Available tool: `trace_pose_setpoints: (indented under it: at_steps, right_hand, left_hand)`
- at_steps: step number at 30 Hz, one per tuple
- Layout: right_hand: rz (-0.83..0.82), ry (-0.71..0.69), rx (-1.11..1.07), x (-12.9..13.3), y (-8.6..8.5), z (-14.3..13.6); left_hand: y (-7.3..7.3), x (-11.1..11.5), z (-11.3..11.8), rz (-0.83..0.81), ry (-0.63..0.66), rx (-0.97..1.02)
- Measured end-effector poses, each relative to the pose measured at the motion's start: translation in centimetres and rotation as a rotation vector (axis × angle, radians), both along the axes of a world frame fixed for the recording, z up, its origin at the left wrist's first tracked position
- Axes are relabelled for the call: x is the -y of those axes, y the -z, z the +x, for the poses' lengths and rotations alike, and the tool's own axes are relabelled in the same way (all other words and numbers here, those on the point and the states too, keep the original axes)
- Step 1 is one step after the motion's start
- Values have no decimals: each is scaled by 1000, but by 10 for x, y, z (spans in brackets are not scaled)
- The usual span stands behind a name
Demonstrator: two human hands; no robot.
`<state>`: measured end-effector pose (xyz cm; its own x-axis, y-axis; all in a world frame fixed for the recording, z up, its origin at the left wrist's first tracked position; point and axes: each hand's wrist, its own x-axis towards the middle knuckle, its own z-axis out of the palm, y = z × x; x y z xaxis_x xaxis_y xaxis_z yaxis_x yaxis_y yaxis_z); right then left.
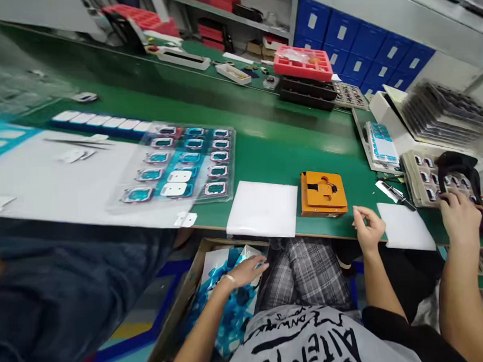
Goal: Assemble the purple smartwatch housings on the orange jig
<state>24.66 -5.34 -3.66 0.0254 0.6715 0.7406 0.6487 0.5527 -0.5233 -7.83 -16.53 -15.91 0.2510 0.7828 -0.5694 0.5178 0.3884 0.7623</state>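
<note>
My left hand (247, 270), with a pale band at the wrist, is over a cardboard box (204, 244) below the table edge. Its fingers are stretched out, and I see nothing held in them. Crumpled blue film pieces (230, 318) fill that box. My right hand (369, 228) is curled with fingertips together at the table's front edge; whatever it may hold is too small to make out. Just left of it sits an orange fixture (324, 194) with a black clip on top. A white foam pad (263, 207) lies further left, overhanging the edge slightly.
A clear tray of small frames with blue film (221, 171) lies on the left near tweezers (79, 142). At right, a co-worker's hand (460, 210) is at a tray of parts (420, 190). Another white pad (405, 228) and red and black trays (303, 62) stand around.
</note>
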Motion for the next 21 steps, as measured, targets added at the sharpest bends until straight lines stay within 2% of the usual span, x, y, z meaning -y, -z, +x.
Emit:
trace_pose_setpoints:
  at_steps: [3, 4, 5, 6, 7, 8, 9, 10, 11, 13, 15, 16, 18, 21]
  right_hand:
    - [-25, -91, 18, -18, -43, 0]
    - [-44, -140, 46, -27, -59, -2]
    - [-66, -187, 76, -39, -75, -4]
    - [-84, -249, 130, -51, -89, -6]
    - [-92, -342, 277, -65, -101, -8]
    - [-97, -420, 399, -79, -111, -9]
    - [-95, -491, 488, -94, -117, -9]
    - [-99, -559, 559, -108, -120, -7]
    - [-105, -604, 594, -121, -121, -4]
    - [-124, -619, 591, -143, -114, 7]
    - [-150, -551, 521, -160, -103, 20]
    - [-166, -516, 479, -166, -97, 25]
    - [-223, -506, 422, -174, -85, 31]
    - [-294, -617, 409, -173, -69, 21]
  left_hand:
    - [-76, 10, -37, 33, 317, 97]
    - [-104, 9, -45, 119, 496, 144]
    - [-130, 4, -50, 227, 580, 175]
    - [-152, -3, -50, 340, 577, 171]
    - [-169, -14, -47, 448, 509, 124]
    - [-178, -26, -39, 548, 389, 34]
    - [-180, -39, -29, 635, 247, -94]
    - [-174, -53, -18, 707, 118, -246]
    - [-164, -65, -7, 761, 42, -402]
    - [-136, -86, 11, 781, 85, -669]
    - [-112, -96, 19, 789, 179, -786]
    - [-105, -98, 19, 791, 209, -807]
    - [-99, -97, 17, 788, 236, -817]
    - [-104, -91, 13, 764, 235, -836]
